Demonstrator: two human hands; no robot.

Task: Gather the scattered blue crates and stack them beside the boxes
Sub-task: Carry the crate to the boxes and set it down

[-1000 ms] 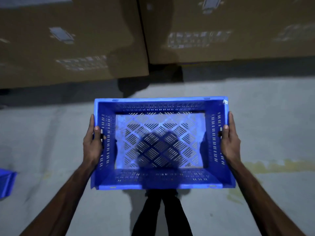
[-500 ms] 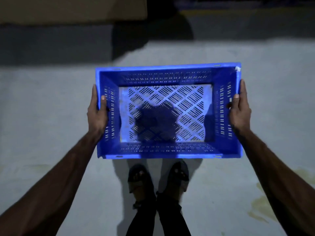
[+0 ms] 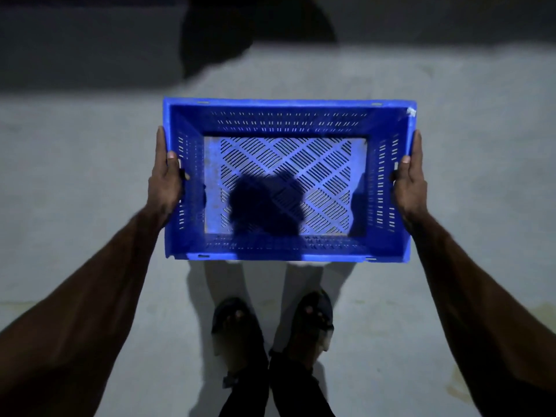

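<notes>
Blue crate (image 3: pixel 288 121) held up over grey floor (image 3: pixel 75 182), open side up, holes in bottom and walls. Left hand (image 3: pixel 165 182) grips left wall, thumb over rim. Right hand (image 3: pixel 409 182) grips right wall same way. Two feet in sandals (image 3: pixel 270 323) on floor near crate's near edge

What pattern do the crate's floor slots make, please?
The crate floor has diagonal slots in diamond blocks; head view.
</notes>
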